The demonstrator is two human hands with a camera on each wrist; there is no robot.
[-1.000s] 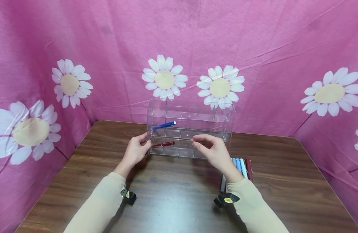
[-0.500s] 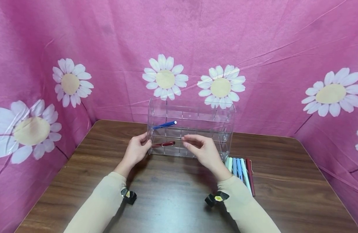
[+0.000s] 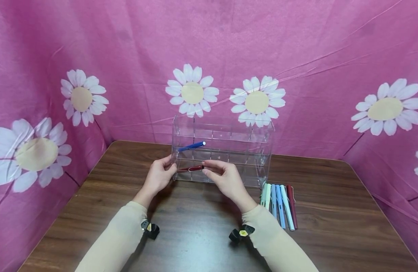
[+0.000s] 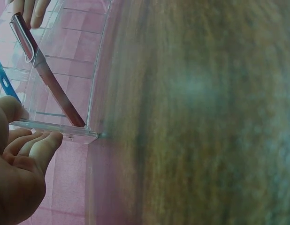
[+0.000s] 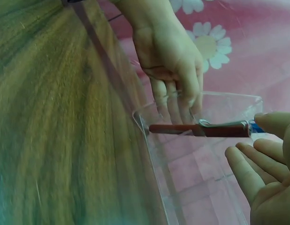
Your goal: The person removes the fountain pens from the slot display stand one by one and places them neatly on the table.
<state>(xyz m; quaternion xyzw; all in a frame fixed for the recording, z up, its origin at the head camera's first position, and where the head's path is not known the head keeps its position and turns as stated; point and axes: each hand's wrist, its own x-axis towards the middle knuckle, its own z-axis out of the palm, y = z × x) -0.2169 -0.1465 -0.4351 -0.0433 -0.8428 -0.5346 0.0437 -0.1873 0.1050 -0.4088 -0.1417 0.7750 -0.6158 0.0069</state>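
Observation:
A clear acrylic pen rack (image 3: 236, 173) stands on the table. My left hand (image 3: 159, 173) grips its left side wall, thumb on one face and fingers on the other in the left wrist view. A dark red pen (image 3: 191, 169) leans in the front row at the left, its capped end raised to the right. My right hand (image 3: 227, 179) is at that capped end, thumb and fingers (image 5: 243, 168) parted around it without visibly closing on it. Behind, a blue pen (image 3: 192, 146) leans in a higher row; part of it also shows in the left wrist view.
To the right of the rack, several pens lie side by side on the brown wooden table (image 3: 195, 241): green ones (image 3: 266, 194), blue ones (image 3: 280, 206), and a dark red one (image 3: 292, 206) at the right end. A pink flowered cloth (image 3: 222, 45) hangs behind.
My right hand has moved left across the front of the rack to the dark red pen's capped end, uncovering the row of pens. The left hand has stayed on the rack.

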